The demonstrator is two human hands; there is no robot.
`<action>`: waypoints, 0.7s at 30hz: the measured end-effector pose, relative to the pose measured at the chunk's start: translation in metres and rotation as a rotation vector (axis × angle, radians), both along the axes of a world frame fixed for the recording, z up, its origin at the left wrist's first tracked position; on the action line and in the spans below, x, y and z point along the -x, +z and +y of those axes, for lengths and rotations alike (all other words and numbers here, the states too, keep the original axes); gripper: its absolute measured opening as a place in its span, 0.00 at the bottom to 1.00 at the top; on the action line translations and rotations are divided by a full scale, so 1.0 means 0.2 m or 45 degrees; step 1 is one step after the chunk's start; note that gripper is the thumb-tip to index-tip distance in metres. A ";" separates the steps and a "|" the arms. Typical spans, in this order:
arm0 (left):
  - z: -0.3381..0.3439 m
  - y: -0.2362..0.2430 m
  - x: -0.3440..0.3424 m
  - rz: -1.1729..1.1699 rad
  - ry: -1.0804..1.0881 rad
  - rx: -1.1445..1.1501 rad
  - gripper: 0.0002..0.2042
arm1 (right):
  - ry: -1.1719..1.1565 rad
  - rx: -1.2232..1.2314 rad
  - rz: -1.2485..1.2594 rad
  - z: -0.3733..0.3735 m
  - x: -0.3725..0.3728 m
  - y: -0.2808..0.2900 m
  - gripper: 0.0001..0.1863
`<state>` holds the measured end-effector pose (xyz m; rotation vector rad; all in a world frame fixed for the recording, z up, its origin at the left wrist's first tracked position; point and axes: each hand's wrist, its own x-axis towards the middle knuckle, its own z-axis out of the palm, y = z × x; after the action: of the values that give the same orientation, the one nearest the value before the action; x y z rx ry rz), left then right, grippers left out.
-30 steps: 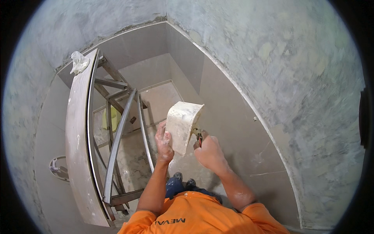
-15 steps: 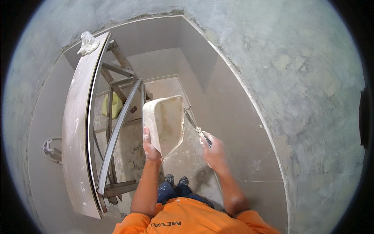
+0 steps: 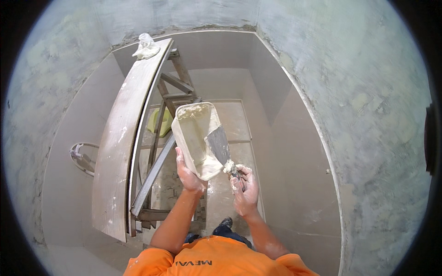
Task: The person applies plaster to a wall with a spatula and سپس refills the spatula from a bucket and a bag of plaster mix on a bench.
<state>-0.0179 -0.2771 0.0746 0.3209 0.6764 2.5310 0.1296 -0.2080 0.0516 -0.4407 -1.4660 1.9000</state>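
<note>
The scraper moved over an off-white, seemingly putty-smeared tub.

The left hand grips the lower left side of a tilted, off-white rectangular tub with white paste inside. The right hand holds a paste-smeared putty knife, its blade over the tub's right rim. Leftward, a crumpled plastic bag sits on a metal-framed trestle's long plank.

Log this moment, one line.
left hand: holding tub | right hand: gripping putty knife | blade: at tub's opening | white paste: inside tub
</note>
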 end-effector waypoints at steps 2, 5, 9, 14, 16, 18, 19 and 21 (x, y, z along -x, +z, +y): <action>-0.04 0.09 -0.05 -0.053 0.108 -0.003 0.27 | 0.015 0.049 0.027 -0.06 0.07 0.06 0.23; -0.16 0.19 -0.05 -0.035 0.111 -0.069 0.29 | -0.034 -0.176 -0.024 -0.18 0.15 0.11 0.20; -0.33 0.32 -0.02 0.002 0.123 -0.109 0.35 | -0.095 -0.380 0.065 -0.34 0.20 0.14 0.18; -0.58 0.47 0.00 0.033 0.063 -0.354 0.29 | -0.031 -0.382 0.140 -0.55 0.22 0.20 0.16; -0.70 0.50 0.02 0.017 0.135 -0.263 0.30 | -0.045 -0.396 0.209 -0.65 0.22 0.20 0.16; -0.83 0.48 0.07 0.044 0.186 -0.343 0.29 | -0.004 -0.456 0.199 -0.74 0.22 0.21 0.16; -0.88 0.49 0.11 0.026 0.331 -0.233 0.31 | 0.020 -0.512 0.178 -0.79 0.22 0.21 0.16; -1.02 0.53 0.17 -0.045 0.496 -0.091 0.34 | 0.036 -0.566 0.068 -0.86 0.20 0.13 0.15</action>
<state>-0.0516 -0.4804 0.1807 0.1810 0.6911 2.9272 0.0901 -0.3807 0.0784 -0.1591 -1.8018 1.5287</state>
